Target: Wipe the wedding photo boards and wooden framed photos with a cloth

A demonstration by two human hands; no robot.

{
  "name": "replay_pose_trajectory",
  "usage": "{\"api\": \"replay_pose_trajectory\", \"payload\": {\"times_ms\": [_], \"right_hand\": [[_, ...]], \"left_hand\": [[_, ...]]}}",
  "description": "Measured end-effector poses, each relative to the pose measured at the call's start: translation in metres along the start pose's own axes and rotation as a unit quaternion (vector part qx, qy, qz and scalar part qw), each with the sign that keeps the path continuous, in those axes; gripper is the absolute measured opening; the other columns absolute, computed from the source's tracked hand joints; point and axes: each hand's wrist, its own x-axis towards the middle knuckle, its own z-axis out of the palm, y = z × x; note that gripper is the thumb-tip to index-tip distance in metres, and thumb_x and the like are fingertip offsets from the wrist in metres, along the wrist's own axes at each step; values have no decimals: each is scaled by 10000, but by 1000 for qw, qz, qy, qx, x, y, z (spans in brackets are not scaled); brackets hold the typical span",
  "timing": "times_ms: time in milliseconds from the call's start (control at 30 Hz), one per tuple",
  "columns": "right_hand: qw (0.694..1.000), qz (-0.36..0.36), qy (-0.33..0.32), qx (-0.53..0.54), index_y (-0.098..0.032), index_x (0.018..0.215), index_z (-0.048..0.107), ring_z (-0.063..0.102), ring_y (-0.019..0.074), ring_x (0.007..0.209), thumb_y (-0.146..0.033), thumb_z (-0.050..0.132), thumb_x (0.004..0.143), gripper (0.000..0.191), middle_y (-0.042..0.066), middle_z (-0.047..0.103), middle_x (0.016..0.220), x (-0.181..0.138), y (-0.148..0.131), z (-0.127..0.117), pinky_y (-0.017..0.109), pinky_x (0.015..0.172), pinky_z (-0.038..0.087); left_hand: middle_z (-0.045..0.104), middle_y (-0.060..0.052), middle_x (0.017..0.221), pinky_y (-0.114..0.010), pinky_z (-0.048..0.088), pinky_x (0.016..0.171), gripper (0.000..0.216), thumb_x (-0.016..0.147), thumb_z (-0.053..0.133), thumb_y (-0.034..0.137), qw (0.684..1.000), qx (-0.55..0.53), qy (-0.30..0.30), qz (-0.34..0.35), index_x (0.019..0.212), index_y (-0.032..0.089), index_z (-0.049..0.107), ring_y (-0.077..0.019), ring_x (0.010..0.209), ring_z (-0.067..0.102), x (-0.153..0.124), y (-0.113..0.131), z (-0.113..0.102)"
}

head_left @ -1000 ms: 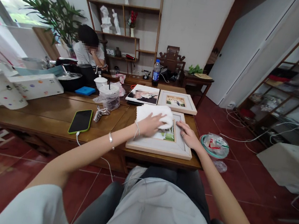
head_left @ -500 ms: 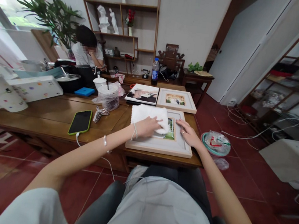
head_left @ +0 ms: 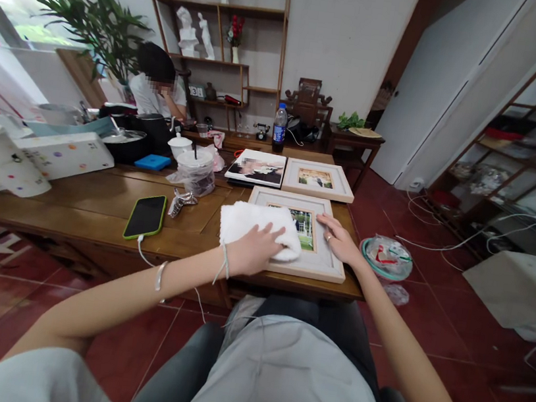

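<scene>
A white picture frame (head_left: pixel 320 262) lies flat at the near edge of the wooden table (head_left: pixel 89 199). My left hand (head_left: pixel 251 252) presses a folded white cloth (head_left: pixel 255 222) flat onto the frame's near left part, fingers spread over the cloth. My right hand (head_left: pixel 341 239) rests on the frame's right border, fingers laid flat, a ring on one finger. The photo inside the frame shows between the two hands.
Two more framed pictures (head_left: pixel 318 180) lie beyond. A green-cased phone (head_left: pixel 145 216) on a cable lies to the left, near a lidded drink cup (head_left: pixel 196 172), a water bottle (head_left: pixel 279 128) and boxes. A person (head_left: pixel 157 89) sits across the table. A bin (head_left: pixel 386 257) stands at right.
My left hand has drawn the cloth from the frame's far middle toward me and to the left, uncovering the frame's top edge. My right hand has stayed on the right border.
</scene>
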Motion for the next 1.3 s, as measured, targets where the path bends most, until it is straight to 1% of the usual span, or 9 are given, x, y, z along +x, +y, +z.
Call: {"api": "replay_pose_trajectory", "payload": {"times_ms": [233, 400, 500, 600, 800, 900, 967, 1100, 1300], "right_hand": [[1000, -10, -2, 2, -207, 1283, 599, 400, 255, 1379, -115, 453, 758, 552, 94, 548, 1395, -1, 2, 0, 517, 1170, 256], [1000, -8, 4, 7, -217, 1275, 606, 397, 251, 1381, -120, 461, 761, 542, 82, 553, 1391, -1, 4, 1, 504, 1173, 257], [1000, -3, 3, 11, -226, 1279, 602, 394, 250, 1383, -113, 460, 756, 554, 71, 543, 1402, 0, 5, 1, 507, 1173, 255], [1000, -5, -1, 12, -219, 1281, 601, 399, 255, 1379, -113, 462, 753, 555, 77, 541, 1402, 1, 6, 0, 510, 1174, 252], [1000, 1, 0, 9, -233, 1271, 609, 390, 262, 1385, -129, 469, 768, 533, 74, 535, 1408, 0, 4, 0, 516, 1173, 251], [1000, -2, -3, 8, -238, 1273, 606, 387, 259, 1387, -133, 466, 771, 531, 71, 536, 1407, 0, 4, 0, 519, 1172, 251], [1000, -3, -3, 8, -234, 1274, 605, 387, 261, 1386, -133, 468, 770, 532, 76, 535, 1407, 0, 4, 0, 522, 1172, 248], [1000, -4, -1, 9, -229, 1271, 607, 387, 260, 1387, -128, 470, 761, 537, 80, 539, 1402, 0, 4, 0, 523, 1173, 244], [1000, -9, 3, 10, -236, 1273, 604, 390, 253, 1385, -120, 461, 765, 541, 71, 541, 1402, -1, 5, 0, 518, 1170, 253]], "left_hand": [[373, -165, 1502, -502, 324, 1090, 453, 833, 447, 89, 993, 6, 88, -80, 1275, 149, 526, -319, 1424, 264, 58, -82, 22], [343, -184, 1512, -491, 301, 1103, 450, 823, 433, 61, 986, 3, 136, -92, 1259, 102, 535, -322, 1419, 260, 77, -104, 35], [441, -142, 1452, -481, 320, 1093, 498, 788, 408, 6, 988, -12, 129, -82, 1241, 137, 569, -312, 1374, 335, 74, -97, 40], [481, -137, 1415, -467, 369, 1055, 520, 773, 404, -16, 992, -17, 107, -71, 1227, 155, 590, -309, 1315, 404, 57, -76, 35], [458, -154, 1433, -455, 419, 1021, 468, 794, 417, -8, 1000, -22, 12, -15, 1194, 151, 602, -320, 1303, 432, -14, -13, 10], [394, -159, 1484, -436, 399, 1052, 513, 793, 425, -16, 999, -36, -2, 15, 1262, 147, 554, -314, 1347, 400, -46, 8, 3], [359, -164, 1506, -447, 379, 1071, 541, 793, 423, -21, 999, -41, 0, 28, 1294, 150, 531, -323, 1379, 360, -56, 13, 1], [357, -176, 1506, -456, 368, 1079, 521, 802, 430, -10, 999, -42, -2, 29, 1290, 142, 532, -334, 1399, 326, -47, 9, 4], [367, -157, 1509, -484, 339, 1097, 516, 812, 476, 44, 999, -29, 27, 3, 1312, 167, 517, -326, 1408, 309, 2, -26, 21]]}}
